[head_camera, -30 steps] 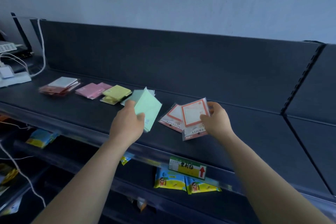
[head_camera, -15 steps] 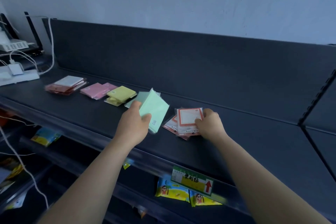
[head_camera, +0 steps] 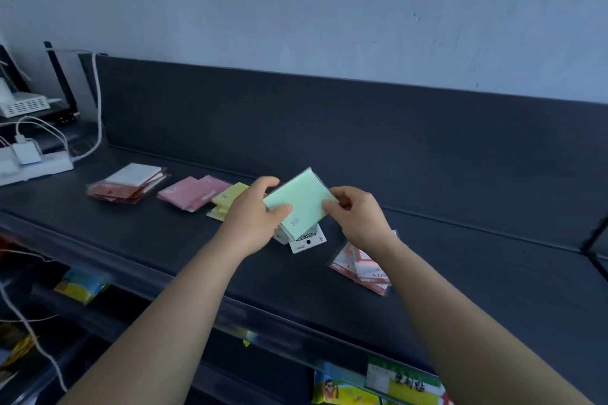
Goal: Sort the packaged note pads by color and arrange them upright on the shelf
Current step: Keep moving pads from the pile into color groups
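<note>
Shelf (head_camera: 148,250): matte dark surface, flat. Lying flat on it: red packs (head_camera: 112,192) in glossy film with a white pad (head_camera: 135,173) on top, then pink packs (head_camera: 189,196), then yellow packs (head_camera: 227,200). Left hand (head_camera: 253,217) grips green pads (head_camera: 301,202), thin glossy rectangles, tilted above the shelf. Right hand (head_camera: 358,217) pinches their right edge. Red-framed packs (head_camera: 365,270) lie flat by the right wrist.

A white power strip (head_camera: 36,171) (charger (head_camera: 26,153) plugged in) lies near a router (head_camera: 23,105).
</note>
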Tool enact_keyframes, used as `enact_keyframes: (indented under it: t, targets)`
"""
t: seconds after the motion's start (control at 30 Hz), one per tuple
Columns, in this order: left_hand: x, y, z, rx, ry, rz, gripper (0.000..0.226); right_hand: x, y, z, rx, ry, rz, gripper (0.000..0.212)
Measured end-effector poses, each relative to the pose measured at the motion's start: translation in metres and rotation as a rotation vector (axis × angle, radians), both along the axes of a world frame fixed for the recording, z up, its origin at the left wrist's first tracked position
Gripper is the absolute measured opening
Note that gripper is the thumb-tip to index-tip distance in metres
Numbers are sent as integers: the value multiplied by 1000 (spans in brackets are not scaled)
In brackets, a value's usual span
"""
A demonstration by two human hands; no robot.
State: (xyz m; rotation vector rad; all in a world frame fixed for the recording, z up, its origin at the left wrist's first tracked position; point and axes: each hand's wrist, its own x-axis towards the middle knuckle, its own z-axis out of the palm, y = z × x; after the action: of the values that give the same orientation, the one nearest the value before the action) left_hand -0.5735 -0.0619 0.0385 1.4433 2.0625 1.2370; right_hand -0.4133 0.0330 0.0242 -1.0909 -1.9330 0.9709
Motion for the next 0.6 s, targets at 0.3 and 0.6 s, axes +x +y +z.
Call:
enact_keyframes:
  t: [0.3,0.6]
  targets:
    - [-40,33,-12,-139,271,54,30,-36,13,-6,-34,-183,-175,15]
    - [-51,33,-17,-92,521,-82,26,-41,1,-13,119,-435,-278,21]
